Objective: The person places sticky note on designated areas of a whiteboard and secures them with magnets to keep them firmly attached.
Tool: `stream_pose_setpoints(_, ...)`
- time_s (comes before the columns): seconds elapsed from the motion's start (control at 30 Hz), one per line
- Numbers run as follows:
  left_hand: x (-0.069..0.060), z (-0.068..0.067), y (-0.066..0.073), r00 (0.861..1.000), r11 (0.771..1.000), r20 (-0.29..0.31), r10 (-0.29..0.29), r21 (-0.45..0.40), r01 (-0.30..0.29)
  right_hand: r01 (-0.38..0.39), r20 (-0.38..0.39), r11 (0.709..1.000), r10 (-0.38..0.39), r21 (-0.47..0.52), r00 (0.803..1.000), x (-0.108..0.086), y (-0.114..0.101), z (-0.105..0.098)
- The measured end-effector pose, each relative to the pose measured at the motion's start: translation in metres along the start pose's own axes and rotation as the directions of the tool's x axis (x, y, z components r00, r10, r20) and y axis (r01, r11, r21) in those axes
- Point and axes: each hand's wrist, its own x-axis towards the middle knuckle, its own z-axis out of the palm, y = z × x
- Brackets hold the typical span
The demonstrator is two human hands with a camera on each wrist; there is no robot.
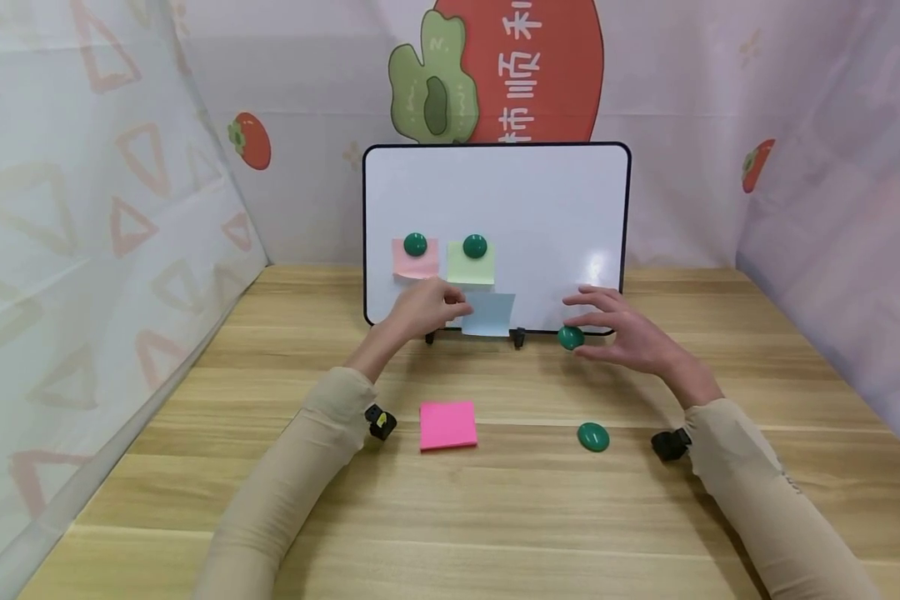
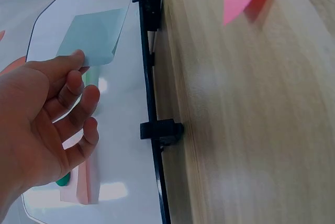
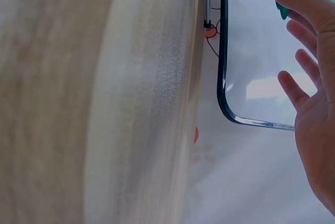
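Got one blue note point(image 1: 491, 315) pinched in left hand point(image 1: 425, 307) mid-frame, plus one of four green magnets point(image 1: 570, 337) pinched in right hand point(image 1: 630, 336), center-right.

White Chinese characters 柿顺利 point(image 1: 519, 75) are running upward on the large red cartoon fruit point(image 1: 566, 71) decorating the pale fabric backdrop point(image 1: 315, 75).

a wooden table point(image 1: 495, 517) bears a whiteboard point(image 1: 547, 208), pink pad point(image 1: 448, 426) and green magnet point(image 1: 593, 437).

Gap beside blue note point(image 1: 490, 315), whiteboard point(image 1: 543, 212) behind
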Motion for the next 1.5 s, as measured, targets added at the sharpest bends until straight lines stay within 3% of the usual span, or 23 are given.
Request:
stream_pose_setpoints(0.17,0.013,-0.003,0.011,0.999,1.000,-0.029,0.018,-0.015,-0.019,0.011,-0.026,1.000,-0.011,-0.016,1.000,0.001,-0.002,0.002)
stream_pose_setpoints(0.57,0.051,-0.012,0.033,0.991,0.998,-0.125,0.039,0.045,-0.034,0.046,-0.070,0.998,-0.048,-0.033,0.996,0.007,-0.003,0.006)
stream_pose_setpoints(0.8,0.069,-0.011,0.047,0.993,0.997,-0.115,0.027,0.072,-0.019,0.062,-0.116,0.996,-0.068,-0.059,0.991,0.007,-0.004,0.003)
stream_pose_setpoints(0.97,0.074,-0.005,0.049,0.991,0.993,-0.131,0.003,0.115,0.012,0.088,-0.160,0.991,-0.104,-0.104,0.982,0.016,-0.003,0.000)
stream_pose_setpoints(1.2,0.075,-0.001,0.048,0.985,0.985,-0.163,-0.046,0.155,0.072,0.140,-0.247,0.969,-0.189,-0.202,0.950,0.043,-0.002,-0.005)
stream_pose_setpoints(1.5,0.077,0.002,0.050,0.983,0.978,-0.174,-0.063,0.183,0.095,0.106,-0.274,0.965,-0.171,-0.239,0.946,0.065,0.001,-0.006)
